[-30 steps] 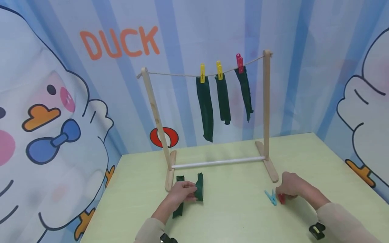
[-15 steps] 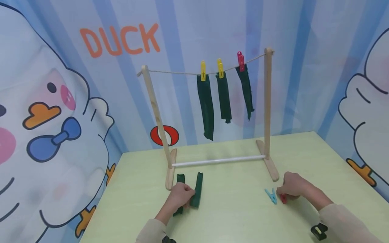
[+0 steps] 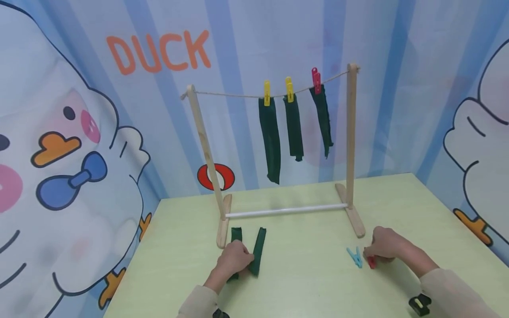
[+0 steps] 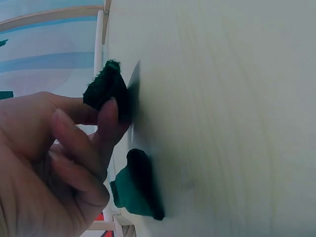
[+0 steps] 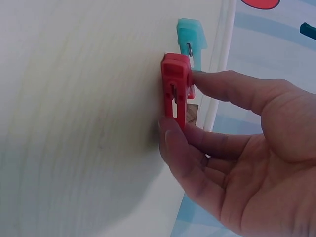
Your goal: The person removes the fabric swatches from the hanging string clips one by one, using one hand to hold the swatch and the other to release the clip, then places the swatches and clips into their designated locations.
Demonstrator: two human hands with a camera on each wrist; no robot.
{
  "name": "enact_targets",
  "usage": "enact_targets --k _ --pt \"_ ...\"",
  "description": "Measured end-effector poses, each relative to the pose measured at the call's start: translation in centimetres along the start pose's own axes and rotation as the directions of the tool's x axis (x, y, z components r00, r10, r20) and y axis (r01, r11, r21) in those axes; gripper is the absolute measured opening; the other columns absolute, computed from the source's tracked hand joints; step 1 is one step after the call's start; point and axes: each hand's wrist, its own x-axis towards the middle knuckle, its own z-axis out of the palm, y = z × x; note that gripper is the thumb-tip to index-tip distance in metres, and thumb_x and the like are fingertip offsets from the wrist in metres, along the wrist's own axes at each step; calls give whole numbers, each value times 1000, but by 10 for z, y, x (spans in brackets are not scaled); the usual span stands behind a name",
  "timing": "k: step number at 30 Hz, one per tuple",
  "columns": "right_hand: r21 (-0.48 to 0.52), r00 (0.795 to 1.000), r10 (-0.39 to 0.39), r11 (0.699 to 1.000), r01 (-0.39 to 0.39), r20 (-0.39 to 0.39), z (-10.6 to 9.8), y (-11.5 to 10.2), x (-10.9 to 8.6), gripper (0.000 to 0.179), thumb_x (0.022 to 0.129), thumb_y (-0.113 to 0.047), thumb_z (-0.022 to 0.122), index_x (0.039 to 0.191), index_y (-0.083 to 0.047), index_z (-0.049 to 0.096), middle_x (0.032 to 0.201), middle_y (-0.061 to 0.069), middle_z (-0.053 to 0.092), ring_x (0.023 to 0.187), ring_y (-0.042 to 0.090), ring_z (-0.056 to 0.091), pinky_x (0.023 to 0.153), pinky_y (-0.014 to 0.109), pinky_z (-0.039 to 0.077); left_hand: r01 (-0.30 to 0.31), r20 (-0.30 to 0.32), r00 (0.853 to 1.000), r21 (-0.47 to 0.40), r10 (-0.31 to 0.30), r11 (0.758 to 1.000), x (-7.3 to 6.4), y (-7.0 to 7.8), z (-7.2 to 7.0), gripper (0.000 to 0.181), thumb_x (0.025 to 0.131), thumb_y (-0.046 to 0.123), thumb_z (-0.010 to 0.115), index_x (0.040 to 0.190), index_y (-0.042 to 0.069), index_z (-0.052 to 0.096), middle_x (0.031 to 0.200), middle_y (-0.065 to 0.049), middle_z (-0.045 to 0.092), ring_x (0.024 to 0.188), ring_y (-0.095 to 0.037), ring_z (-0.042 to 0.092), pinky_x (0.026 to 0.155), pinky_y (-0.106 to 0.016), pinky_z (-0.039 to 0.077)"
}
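Note:
My left hand (image 3: 233,257) pinches the near end of a dark green cloth strip (image 3: 259,247) between thumb and fingers, low over the table. In the left wrist view the held end (image 4: 104,88) sticks up past the fingertips. A second green strip (image 3: 236,234) lies beside it, partly hidden under the hand. On the right, my right hand (image 3: 387,243) holds a small red clothespin (image 5: 176,84) between thumb and fingers close to the tabletop. A light blue clothespin (image 3: 356,258) lies just left of that hand.
A wooden frame (image 3: 350,137) with a string line (image 3: 230,94) stands at the back. Three green strips (image 3: 270,141) hang from it, held by two yellow clothespins (image 3: 267,92) and one pink-red clothespin (image 3: 317,81). A white rod (image 3: 286,210) joins its feet.
My left hand has shifted from the right strip's middle to its near end, and that strip now lies straighter and slanted. My right hand has stayed nearly still on the red clothespin.

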Motion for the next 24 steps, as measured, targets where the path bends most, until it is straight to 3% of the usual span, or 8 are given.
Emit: enact_targets --k 7,15,24 --pt "14 1000 -27 1000 27 14 0 -5 -4 25 85 -15 70 62 -7 65 52 0 53 48 10 45 49 23 38 24 68 997 59 -28 998 -4 2 -2 44 87 12 64 47 14 47 41 6 48 39 -8 43 39 -23 26" --pt "20 1000 -8 1000 7 16 1 -4 -6 25 85 -16 71 62 -7 66 52 -1 53 48 10 45 49 22 38 56 91 994 80 -63 995 -4 3 -3 47 87 13 65 49 17 38 44 11 28 41 -7 30 40 -23 22" --pt "25 998 -49 998 50 -28 1 -1 -6 29 87 -18 70 61 -8 63 50 -3 48 47 10 42 47 24 36 -3 74 997 51 -1 999 -5 -2 -9 48 86 11 65 49 18 35 45 12 26 42 -6 25 41 -21 19"
